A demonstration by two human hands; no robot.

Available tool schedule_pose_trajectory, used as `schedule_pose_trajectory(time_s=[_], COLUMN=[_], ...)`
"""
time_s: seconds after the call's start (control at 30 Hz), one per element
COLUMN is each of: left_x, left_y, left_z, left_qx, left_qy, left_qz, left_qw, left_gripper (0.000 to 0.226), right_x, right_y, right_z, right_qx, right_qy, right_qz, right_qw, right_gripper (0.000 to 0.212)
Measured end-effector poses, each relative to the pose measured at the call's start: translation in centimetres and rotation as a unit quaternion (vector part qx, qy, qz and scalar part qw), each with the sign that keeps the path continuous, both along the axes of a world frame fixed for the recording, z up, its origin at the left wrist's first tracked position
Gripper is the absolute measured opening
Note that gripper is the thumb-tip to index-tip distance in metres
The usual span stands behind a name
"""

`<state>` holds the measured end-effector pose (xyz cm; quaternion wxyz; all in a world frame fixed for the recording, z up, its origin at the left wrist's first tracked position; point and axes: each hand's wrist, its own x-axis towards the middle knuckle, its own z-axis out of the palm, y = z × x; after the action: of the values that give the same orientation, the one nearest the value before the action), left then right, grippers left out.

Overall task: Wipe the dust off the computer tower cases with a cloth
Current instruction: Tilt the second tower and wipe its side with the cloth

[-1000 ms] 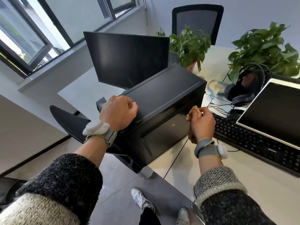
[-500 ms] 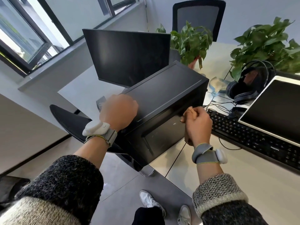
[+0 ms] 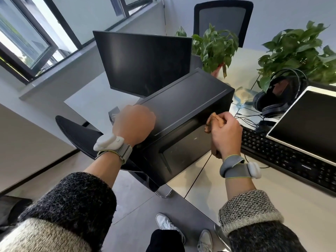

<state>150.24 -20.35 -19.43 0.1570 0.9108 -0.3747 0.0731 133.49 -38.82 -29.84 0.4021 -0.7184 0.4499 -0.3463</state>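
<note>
sitting at the desk's [image 3: 272,206] near left corner, the black computer tower [image 3: 185,104] overhangs the edge. your left hand [image 3: 133,122] rests on top, fingers curled together; your right hand [image 3: 226,135] clamps the brown cloth [image 3: 211,120] against its near face.

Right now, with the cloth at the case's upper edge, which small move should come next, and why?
Probably draw the crumpled brown cloth down the side panel of the black metal computer tower case: the right hand grips it at the panel's top edge, pale specks show lower down, and the left hand rests on top.
</note>
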Motion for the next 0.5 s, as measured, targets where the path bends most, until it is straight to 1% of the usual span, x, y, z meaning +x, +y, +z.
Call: schedule_pose_trajectory(time_s=[0.1,0.13,0.2,0.27,0.4,0.5], left_x=[-0.2,-0.3,-0.3,-0.2,0.0,0.0], left_y=[0.0,-0.1,-0.1,-0.1,0.1,0.1], left_z=[0.2,0.1,0.2,0.1,0.1,0.0], left_qx=[0.006,0.008,0.008,0.008,0.009,0.011], left_qy=[-0.005,-0.006,-0.007,-0.006,-0.007,-0.007], left_qz=[0.001,0.001,0.001,0.001,0.009,0.010], left_qw=[1.000,1.000,1.000,1.000,1.000,1.000], left_gripper=[0.045,0.045,0.046,0.046,0.046,0.045], right_x=[0.0,-0.1,-0.3,-0.3,-0.2,-0.2], right_y=[0.6,0.7,0.7,0.3,-0.2,0.3], right_z=[-1.9,-2.6,-2.9,-2.0,-0.8,-2.0], right_qx=[0.069,0.092,0.117,0.127,0.125,0.133], right_qy=[0.037,0.056,0.064,0.046,-0.011,0.025], right_qz=[-0.014,-0.006,0.018,0.031,-0.007,-0.013], right_qw=[0.997,0.994,0.991,0.990,0.992,0.991], right_gripper=[0.014,0.016,0.017,0.015,0.016,0.018])
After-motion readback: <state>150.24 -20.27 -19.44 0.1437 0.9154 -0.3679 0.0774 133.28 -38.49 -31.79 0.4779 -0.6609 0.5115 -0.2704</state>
